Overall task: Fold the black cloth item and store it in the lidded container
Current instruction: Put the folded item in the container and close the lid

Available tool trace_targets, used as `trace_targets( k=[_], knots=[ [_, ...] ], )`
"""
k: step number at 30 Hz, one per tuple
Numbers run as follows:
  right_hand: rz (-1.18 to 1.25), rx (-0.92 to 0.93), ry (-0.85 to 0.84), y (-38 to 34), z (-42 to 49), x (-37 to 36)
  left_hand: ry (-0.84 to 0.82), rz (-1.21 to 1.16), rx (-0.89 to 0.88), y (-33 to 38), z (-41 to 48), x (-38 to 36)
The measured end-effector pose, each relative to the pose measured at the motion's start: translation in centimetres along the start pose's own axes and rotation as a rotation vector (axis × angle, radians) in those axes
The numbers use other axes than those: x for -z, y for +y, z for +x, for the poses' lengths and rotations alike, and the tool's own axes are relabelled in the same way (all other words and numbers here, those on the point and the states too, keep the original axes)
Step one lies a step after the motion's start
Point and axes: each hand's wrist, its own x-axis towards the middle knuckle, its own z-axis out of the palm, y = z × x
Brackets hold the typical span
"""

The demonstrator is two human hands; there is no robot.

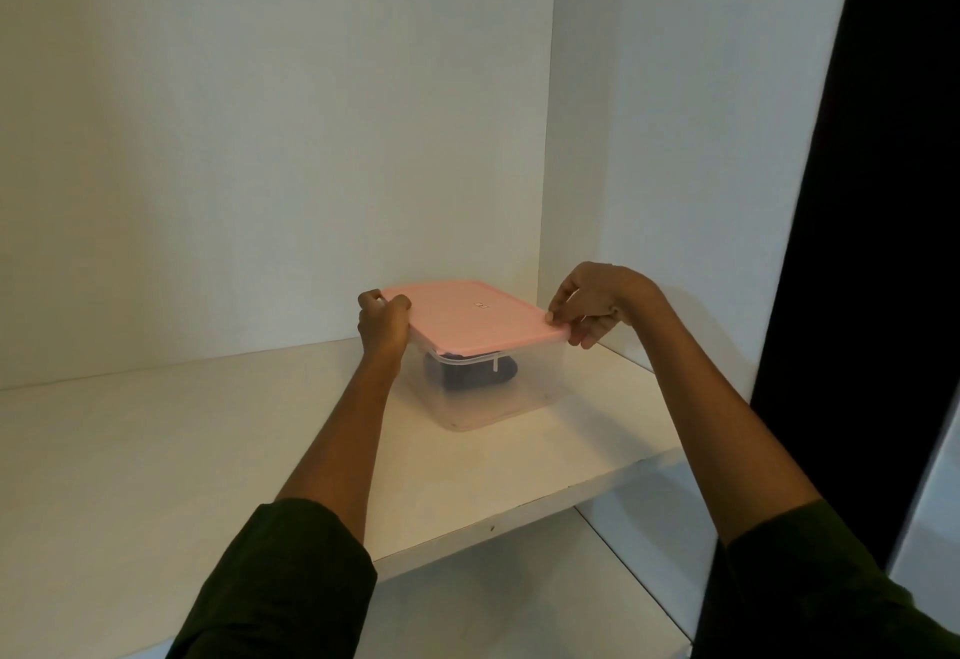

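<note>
1. Head view, centre of frame: finds the lidded container [498, 393] standing on a white shelf [208, 440], clear-walled and capped by a pink lid [467, 315].
2. Through the clear front wall, just below the lid: shows the black cloth item [470, 372] already inside as a dark, compact bundle; cannot tell how neatly folded.
3. Left of the container: left hand [384, 328], fingers curled tight around the lid's left edge, grasping it.
4. Right of the container: right hand [597, 305], pinching the lid's right corner between thumb and fingers, with the lower fingers tucked under the rim.
5. On handling, as a judgement: probably light, with thin stiff plastic walls and soft, limp cloth adding little weight. Smooth sides likely slippery, so best taken at the rim under the lid at both short ends.
6. On the lid, also a judgement: looks seated flat, yet shows a pale strip [470, 359] hanging below the near edge, so perhaps not pressed fully home. Worth pressing along the edges before lifting by the lid alone.
7. Lower frame: dark sleeves [291, 580] on both forearms.
</note>
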Motion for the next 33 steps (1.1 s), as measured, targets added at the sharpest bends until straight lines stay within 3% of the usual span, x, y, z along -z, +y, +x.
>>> trace_targets(
  k=[9,16,21,29,33],
  knots=[
    [0.305,-0.035,-0.056,3.0,0.0,-1.8,-0.025,0.009,0.001,-0.1,-0.2,0.3],
    [0.043,-0.036,-0.070,1.2,0.6,-0.2,-0.023,-0.113,0.041,0.0,-0.7,0.6],
    [0.228,0.080,0.033,-2.0,4.0,1.6,0.057,-0.140,0.102,0.7,0.8,1.6],
    [0.271,0.145,-0.115,-1.4,11.9,-3.0,0.074,-0.068,0.079,-0.2,3.0,0.9],
    [0.278,0.190,-0.069,-1.5,14.1,-4.2,0.094,-0.084,0.075,0.0,3.3,0.6]
  ],
)
